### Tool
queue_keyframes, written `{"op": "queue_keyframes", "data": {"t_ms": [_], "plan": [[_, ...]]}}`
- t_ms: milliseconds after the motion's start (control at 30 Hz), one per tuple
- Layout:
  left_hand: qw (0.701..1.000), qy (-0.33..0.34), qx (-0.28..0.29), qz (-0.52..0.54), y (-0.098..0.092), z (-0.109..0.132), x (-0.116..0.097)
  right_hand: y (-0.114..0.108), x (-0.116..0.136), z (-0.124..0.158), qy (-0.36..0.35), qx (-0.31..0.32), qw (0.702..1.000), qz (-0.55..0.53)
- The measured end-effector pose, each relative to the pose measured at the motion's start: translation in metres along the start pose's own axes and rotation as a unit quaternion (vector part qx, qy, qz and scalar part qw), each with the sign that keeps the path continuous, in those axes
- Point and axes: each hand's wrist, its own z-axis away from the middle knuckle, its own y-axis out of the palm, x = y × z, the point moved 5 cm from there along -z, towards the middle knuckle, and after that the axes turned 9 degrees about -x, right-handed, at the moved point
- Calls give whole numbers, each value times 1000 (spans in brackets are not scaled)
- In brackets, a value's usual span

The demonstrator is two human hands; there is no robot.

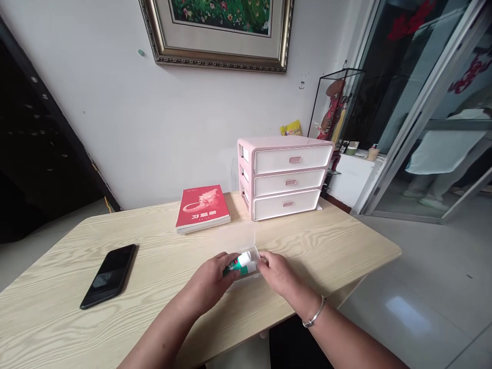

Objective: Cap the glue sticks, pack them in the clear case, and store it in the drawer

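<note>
Near the table's front edge is a clear plastic box (251, 277) with its transparent lid (234, 237) tipped back. My left hand (211, 279) is closed around a green glue stick (242, 260) with a white cap, held over the box. Just below it a second green, white-capped stick (248, 268) shows; whether it lies in the box or is also in my fingers I cannot tell. My right hand (277, 271) pinches the right end of the box between thumb and fingers. My left fingers hide the left end of the box.
A red book (203, 207) lies behind the box. At the back right stands a pink and white three-drawer organizer (290, 182), its drawers closed. A black phone (109, 275) rests on the left of the wooden table (165, 246). A framed picture (223, 64) hangs above.
</note>
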Motion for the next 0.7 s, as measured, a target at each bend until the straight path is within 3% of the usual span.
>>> {"op": "queue_keyframes", "data": {"t_ms": [133, 333, 700], "plan": [[995, 12, 39, -87, 9, -6, -2, 1, -7, 2, 1, 4, 999, -36], [991, 10, 81, -103, 15, -15, -10, -3, -6, 7, 7, -2, 999, -51], [987, -10, 79, -140, 10, -14, -11, -5, -4, 11, 5, -20, 999, -27]]}}
